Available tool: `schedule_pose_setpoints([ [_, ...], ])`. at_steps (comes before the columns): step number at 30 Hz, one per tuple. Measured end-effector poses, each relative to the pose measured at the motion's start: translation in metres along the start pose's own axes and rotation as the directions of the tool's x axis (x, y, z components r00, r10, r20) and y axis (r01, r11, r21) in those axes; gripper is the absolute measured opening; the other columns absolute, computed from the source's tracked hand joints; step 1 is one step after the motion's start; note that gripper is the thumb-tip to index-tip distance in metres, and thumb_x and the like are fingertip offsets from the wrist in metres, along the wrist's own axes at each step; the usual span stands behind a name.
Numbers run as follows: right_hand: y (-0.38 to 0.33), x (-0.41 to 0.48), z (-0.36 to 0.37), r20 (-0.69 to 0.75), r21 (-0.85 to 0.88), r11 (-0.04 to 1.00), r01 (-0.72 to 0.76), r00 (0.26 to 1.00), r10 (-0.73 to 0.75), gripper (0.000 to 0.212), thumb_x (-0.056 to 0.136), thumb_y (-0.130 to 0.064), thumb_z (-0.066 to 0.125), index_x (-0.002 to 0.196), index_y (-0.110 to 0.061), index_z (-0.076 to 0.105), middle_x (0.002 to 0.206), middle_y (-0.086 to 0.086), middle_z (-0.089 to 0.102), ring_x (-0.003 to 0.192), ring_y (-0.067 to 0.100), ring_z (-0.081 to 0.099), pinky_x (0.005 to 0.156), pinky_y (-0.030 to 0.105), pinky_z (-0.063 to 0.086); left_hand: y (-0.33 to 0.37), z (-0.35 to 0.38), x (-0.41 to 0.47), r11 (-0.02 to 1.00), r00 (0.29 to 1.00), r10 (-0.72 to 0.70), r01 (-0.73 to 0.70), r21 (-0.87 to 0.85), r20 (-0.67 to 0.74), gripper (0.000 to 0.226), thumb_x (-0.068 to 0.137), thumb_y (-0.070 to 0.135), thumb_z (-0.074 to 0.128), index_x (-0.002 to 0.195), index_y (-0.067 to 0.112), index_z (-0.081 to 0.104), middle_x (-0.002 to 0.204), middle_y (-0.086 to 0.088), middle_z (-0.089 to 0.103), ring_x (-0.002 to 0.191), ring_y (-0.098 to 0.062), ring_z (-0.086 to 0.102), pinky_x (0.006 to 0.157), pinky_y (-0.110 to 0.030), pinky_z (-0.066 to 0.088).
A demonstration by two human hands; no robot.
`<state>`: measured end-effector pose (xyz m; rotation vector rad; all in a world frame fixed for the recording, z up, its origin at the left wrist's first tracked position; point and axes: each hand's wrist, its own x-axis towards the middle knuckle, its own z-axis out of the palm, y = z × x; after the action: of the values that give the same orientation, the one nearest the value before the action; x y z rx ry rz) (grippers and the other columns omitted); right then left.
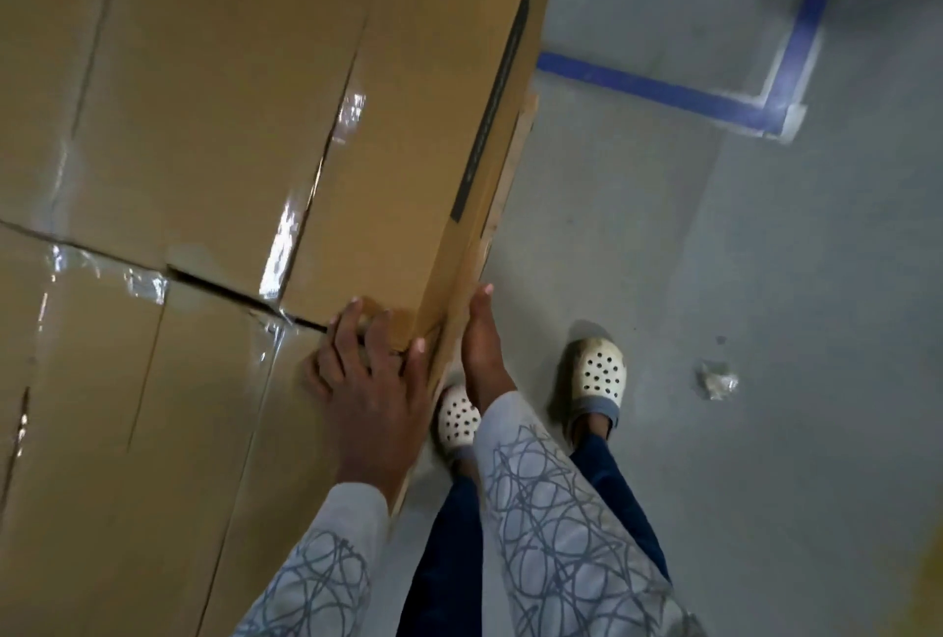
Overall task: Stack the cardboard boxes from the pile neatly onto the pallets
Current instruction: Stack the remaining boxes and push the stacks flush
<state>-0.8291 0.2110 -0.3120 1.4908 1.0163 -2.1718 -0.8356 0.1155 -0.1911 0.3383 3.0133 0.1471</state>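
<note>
Floor: grey concrete floor, marked with blue tape lines that meet at a corner upper right.
Cardboard boxes: brown cardboard boxes packed side by side at one level, filling the left of the view; glossy clear tape along their top seams.
End box: end box at the right edge of the stack, with a dark printed strip down its side face.
Wooden edge: pale wooden edge showing just below that side face.
Left hand: left hand lies on the box tops at the end box's near corner, fingers spread, thumb at the edge.
Right hand: right hand flat against the side face, fingers straight.
Clothing: patterned grey sleeves, dark blue trousers, white perforated clogs.
Litter: crumpled clear scrap on the floor, well apart from the stack.
</note>
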Motion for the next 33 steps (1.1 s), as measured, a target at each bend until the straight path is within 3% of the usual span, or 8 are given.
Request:
schedule_pose_setpoints([
  [2,-0.049,-0.025,-0.008,-0.057,-0.023,1.000,-0.016,0.998,0.015,0.068,0.100,-0.075,0.025,0.148,-0.032,0.047,0.145,-0.013,0.053,0.139,0.012,0.044,0.119,0.032,0.028,0.015,-0.014,0.005,0.998,0.997,-0.055,0.056,-0.011,0.062,0.050,0.100,0.044,0.054,0.136,0.010,0.047,0.148,-0.017,0.043,0.127,-0.042,0.045,0.102,-0.058,0.034],
  [5,-0.113,-0.057,-0.025,-0.079,-0.121,0.992,0.036,0.996,-0.046,0.074,0.104,-0.066,0.021,0.162,-0.019,0.027,0.157,-0.010,0.034,0.151,0.017,0.028,0.118,0.031,0.020,0.050,-0.030,0.021,0.995,0.990,-0.084,0.090,-0.048,0.115,0.053,0.101,0.048,0.046,0.138,0.010,0.048,0.146,-0.016,0.045,0.131,-0.040,0.044,0.105,-0.058,0.033],
  [9,-0.195,-0.070,-0.042,-0.029,-0.244,0.957,0.154,0.986,-0.166,0.069,0.106,-0.061,0.022,0.161,-0.020,0.029,0.165,-0.004,0.031,0.151,0.014,0.028,0.115,0.024,0.019,0.118,-0.041,0.067,0.991,0.990,-0.059,0.073,-0.108,0.131,0.054,0.103,0.046,0.045,0.144,0.010,0.044,0.151,-0.016,0.044,0.137,-0.039,0.041,0.111,-0.056,0.030],
  [14,-0.316,-0.051,-0.039,0.030,-0.223,0.931,0.289,0.957,-0.289,0.042,0.109,-0.055,0.027,0.146,-0.040,0.039,0.112,-0.040,0.048,0.097,-0.027,0.051,0.091,0.004,0.039,0.193,-0.043,0.158,0.975,0.988,-0.120,0.137,-0.173,0.101,0.051,0.105,0.045,0.045,0.144,0.012,0.049,0.157,-0.015,0.039,0.143,-0.038,0.035,0.114,-0.055,0.029],
  [18,-0.401,-0.016,-0.002,0.026,-0.361,0.862,0.356,0.928,-0.372,0.057,0.102,-0.068,0.034,0.152,-0.042,0.039,0.132,-0.037,0.045,0.138,0.003,0.042,0.114,0.030,0.033,0.230,-0.035,0.243,0.942,0.973,-0.229,0.228,-0.245,0.023,0.048,0.102,0.037,0.055,0.144,0.014,0.051,0.159,-0.015,0.038,0.145,-0.038,0.033,0.115,-0.057,0.029],
  [23,-0.488,0.029,0.040,0.215,-0.681,0.532,0.504,0.832,-0.512,0.077,0.100,-0.073,0.030,0.164,-0.032,0.019,0.170,-0.009,0.020,0.155,0.010,0.018,0.127,0.045,0.021,0.255,-0.033,0.353,0.898,0.945,-0.328,0.309,-0.313,-0.009,0.058,0.105,0.042,0.049,0.155,0.016,0.041,0.167,-0.012,0.028,0.155,-0.034,0.021,0.124,-0.056,0.015],
  [28,-0.564,0.087,0.087,0.426,-0.833,0.183,0.522,0.817,-0.389,0.070,0.102,-0.066,0.023,0.159,-0.028,0.034,0.163,-0.003,0.039,0.152,0.016,0.032,0.126,0.049,0.018,0.243,-0.034,0.463,0.805,0.838,-0.544,0.507,-0.310,-0.043,0.051,0.106,0.041,0.046,0.152,0.018,0.046,0.167,-0.011,0.029,0.156,-0.034,0.018,0.122,-0.059,0.018],
  [33,-0.601,0.132,0.139,0.478,-0.800,0.376,0.468,0.875,-0.073,0.079,0.096,-0.077,0.026,0.160,-0.031,0.034,0.164,-0.005,0.037,0.151,0.013,0.031,0.126,0.041,0.023,0.217,-0.037,0.530,0.707,0.735,-0.678,0.652,-0.274,0.000,0.061,0.106,0.048,0.045,0.160,0.023,0.032,0.172,-0.005,0.013,0.159,-0.032,0.004,0.126,-0.057,0.007],
])
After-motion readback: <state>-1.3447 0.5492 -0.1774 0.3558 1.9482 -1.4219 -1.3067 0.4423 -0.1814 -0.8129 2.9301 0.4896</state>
